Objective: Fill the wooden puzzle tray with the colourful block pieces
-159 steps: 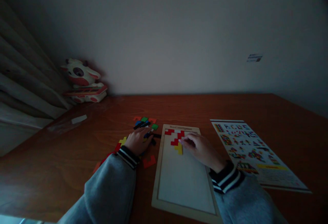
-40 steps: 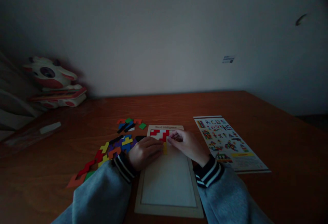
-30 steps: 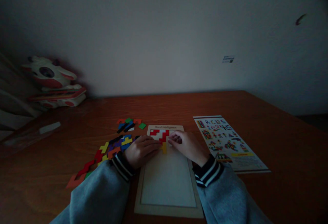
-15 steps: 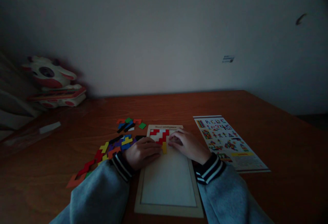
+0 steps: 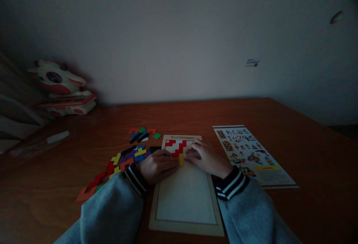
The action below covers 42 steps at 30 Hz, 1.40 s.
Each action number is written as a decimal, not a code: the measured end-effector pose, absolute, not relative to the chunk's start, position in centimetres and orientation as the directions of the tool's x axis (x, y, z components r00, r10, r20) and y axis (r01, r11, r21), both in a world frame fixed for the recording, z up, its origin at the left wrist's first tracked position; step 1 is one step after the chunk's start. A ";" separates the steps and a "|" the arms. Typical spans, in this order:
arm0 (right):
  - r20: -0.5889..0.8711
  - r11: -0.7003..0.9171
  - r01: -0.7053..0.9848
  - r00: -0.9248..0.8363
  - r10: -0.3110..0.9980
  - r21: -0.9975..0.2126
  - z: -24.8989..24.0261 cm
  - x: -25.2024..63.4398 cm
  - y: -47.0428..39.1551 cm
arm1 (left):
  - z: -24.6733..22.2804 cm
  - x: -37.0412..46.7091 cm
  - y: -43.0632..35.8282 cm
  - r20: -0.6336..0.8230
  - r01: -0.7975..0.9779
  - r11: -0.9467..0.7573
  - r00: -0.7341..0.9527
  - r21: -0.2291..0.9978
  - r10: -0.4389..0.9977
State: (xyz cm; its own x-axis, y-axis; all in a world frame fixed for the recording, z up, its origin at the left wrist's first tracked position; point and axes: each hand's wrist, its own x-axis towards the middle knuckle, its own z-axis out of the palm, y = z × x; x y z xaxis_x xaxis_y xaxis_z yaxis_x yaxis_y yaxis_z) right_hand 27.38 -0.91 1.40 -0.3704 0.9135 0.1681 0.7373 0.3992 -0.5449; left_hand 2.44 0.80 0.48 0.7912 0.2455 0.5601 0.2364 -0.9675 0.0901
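A wooden puzzle board [image 5: 186,227] with a pale inside lies in front of me. Red puzzle pieces [image 5: 180,148] sit in its upper part, and below them a yellow puzzle piece [image 5: 181,160] stands lengthwise. My left hand [image 5: 158,166] reaches over the board's left rim, fingers pressed together, their tips at the yellow piece's left side. From the right, my right hand [image 5: 208,158] curls in a loose pinch, with thumb and fingertips close against the piece's right side. What lies beneath the fingers is hidden.
Many loose coloured pieces [image 5: 139,154] lie left of the board, with a smaller group [image 5: 140,135] behind. A printed pattern sheet [image 5: 253,154] lies at right. A toy cow keyboard [image 5: 65,89] stands at the back left, near the wall [image 5: 179,43].
The view has shifted slightly, so everything sits a little further right. Both hands stay at the yellow piece, with hardly any movement of their own.
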 end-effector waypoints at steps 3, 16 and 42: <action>0.168 0.398 0.743 -0.368 0.914 -0.539 1.3 27.3 -1.0 | 0.5 2.5 0.8 0.561 0.240 -0.966 0.789 0.094 0.250; 0.171 0.409 0.730 -0.380 0.909 -0.548 1.3 27.0 -1.2 | 0.4 2.4 0.8 0.560 0.241 -0.966 0.789 0.096 0.252; 0.333 0.455 0.310 -0.373 0.866 -0.835 2.8 23.9 -2.5 | 1.9 2.5 -0.8 0.760 0.280 -0.955 0.598 0.099 0.254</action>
State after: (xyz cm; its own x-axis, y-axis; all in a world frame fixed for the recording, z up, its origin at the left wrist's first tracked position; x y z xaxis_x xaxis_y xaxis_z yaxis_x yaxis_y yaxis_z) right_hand 23.91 -2.49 2.82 -0.3735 0.8658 0.3330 0.3096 0.4548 -0.8351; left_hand 2.49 -0.80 1.92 0.5977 0.2541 0.7604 0.2797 -0.9549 0.0993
